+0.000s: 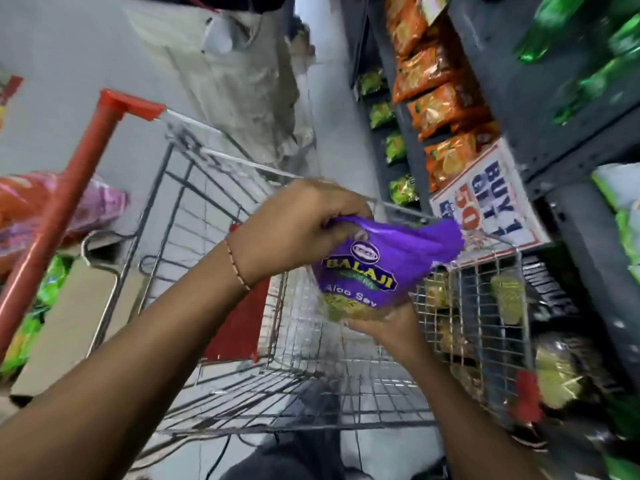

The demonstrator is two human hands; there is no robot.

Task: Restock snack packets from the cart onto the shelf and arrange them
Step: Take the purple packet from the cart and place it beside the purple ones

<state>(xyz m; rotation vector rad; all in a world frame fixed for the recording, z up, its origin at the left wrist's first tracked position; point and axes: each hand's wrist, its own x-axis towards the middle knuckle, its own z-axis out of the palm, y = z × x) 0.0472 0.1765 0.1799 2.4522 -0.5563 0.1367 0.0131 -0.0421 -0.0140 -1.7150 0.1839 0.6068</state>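
Both my hands hold one purple snack packet point(384, 265) labelled "Balaji Aloo Sev" above the wire cart point(311, 344). My left hand point(304, 220) pinches the packet's top edge. My right hand point(388, 327) supports its clear bottom from below. The cart's basket looks bare under the packet, and its red handle point(62, 202) runs along the left. The dark shelf point(519, 98) rises on the right, close to the cart's right side.
Orange packets point(436, 109) line one shelf level and green packets point(595, 57) sit above. A "Buy 1 Get 1" sign point(491, 199) hangs at the shelf edge. Yellow-green packets point(557, 372) fill the lower shelf. A cardboard box point(76, 320) and loose packets point(34, 209) lie left. A person in pale clothing point(235, 64) stands ahead.
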